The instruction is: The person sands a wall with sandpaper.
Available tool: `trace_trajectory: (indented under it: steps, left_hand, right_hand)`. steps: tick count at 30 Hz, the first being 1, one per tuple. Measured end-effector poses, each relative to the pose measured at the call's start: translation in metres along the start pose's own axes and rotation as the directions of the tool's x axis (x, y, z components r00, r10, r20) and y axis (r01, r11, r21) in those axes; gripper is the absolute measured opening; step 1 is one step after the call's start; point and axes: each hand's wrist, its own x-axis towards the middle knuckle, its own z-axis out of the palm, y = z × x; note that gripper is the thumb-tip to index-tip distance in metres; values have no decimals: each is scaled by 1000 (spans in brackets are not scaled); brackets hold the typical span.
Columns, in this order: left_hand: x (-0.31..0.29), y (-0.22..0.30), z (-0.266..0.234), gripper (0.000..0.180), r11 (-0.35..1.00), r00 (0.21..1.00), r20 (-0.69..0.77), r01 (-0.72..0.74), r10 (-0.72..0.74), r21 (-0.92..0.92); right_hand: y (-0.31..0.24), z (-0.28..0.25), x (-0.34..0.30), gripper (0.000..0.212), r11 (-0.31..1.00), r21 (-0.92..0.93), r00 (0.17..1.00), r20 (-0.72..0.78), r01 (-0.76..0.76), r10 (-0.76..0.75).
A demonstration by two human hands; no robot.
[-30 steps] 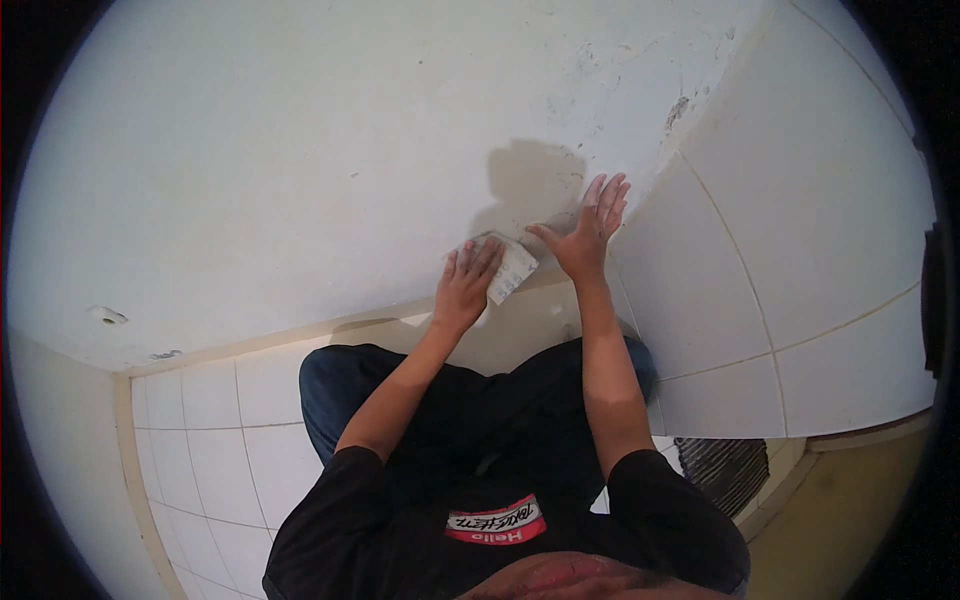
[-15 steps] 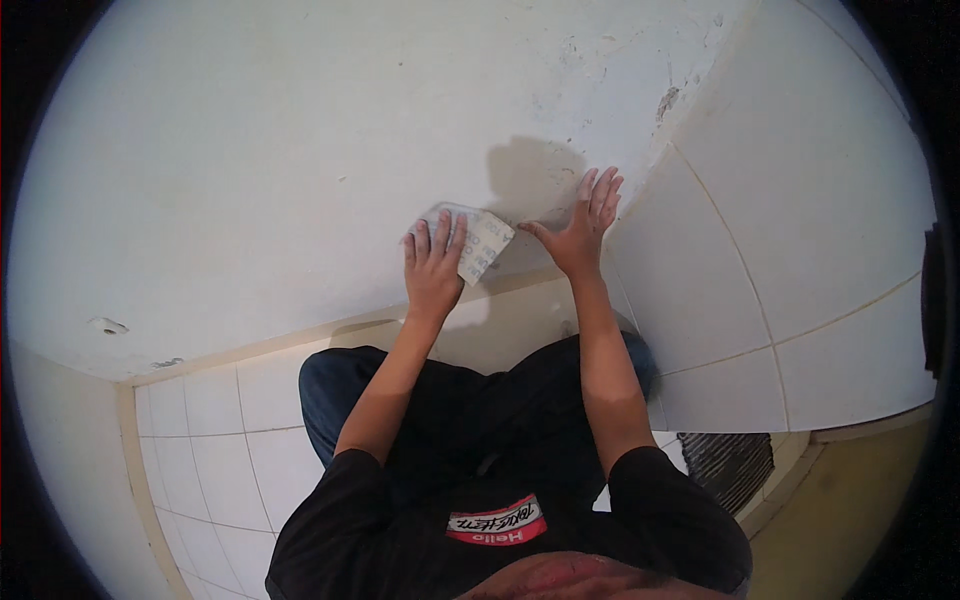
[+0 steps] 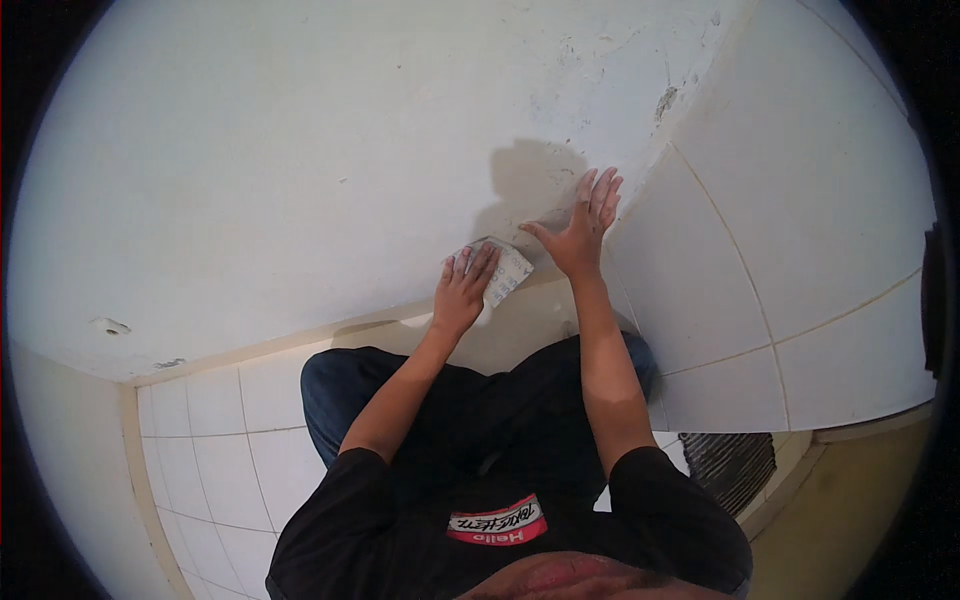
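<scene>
My left hand (image 3: pixel 463 293) presses a folded sheet of sandpaper (image 3: pixel 513 270) against the lower part of the white wall (image 3: pixel 290 170). Its fingers lie over the sheet, and the pale printed backing shows to their right. What the sheet covers is hidden. Close to the corner, my right hand (image 3: pixel 580 238) rests spread on the wall, thumb out to the left, holding nothing. Pitted, scuffed patches (image 3: pixel 570 90) mark the wall above it.
A tiled surface (image 3: pixel 720 290) rises along the right. White floor tiles (image 3: pixel 225 400) lie to the left of my bent legs. A small white fixture (image 3: pixel 110 326) juts from the wall at far left. A dark ridged mat (image 3: pixel 730 465) lies behind at right.
My left hand and the sandpaper have slid right and down along the wall, closer to my right hand. The right hand stays in place.
</scene>
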Motion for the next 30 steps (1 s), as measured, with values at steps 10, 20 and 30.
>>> trace_trajectory:
  steps: [10,20,30]
  left_hand:
    - [25,-25,-40,61,991,990,-111,94,-84,91]
    - [27,-19,-40,61,980,970,-190,175,-155,94]
    - [7,6,-13,68,990,1000,-1,7,-7,-139]
  right_hand:
    - [2,0,-2,131,1000,-7,1000,1,-6,6]
    - [2,1,0,136,996,-84,1000,25,16,-14]
    - [0,1,0,131,1000,-10,1000,-8,15,-15]
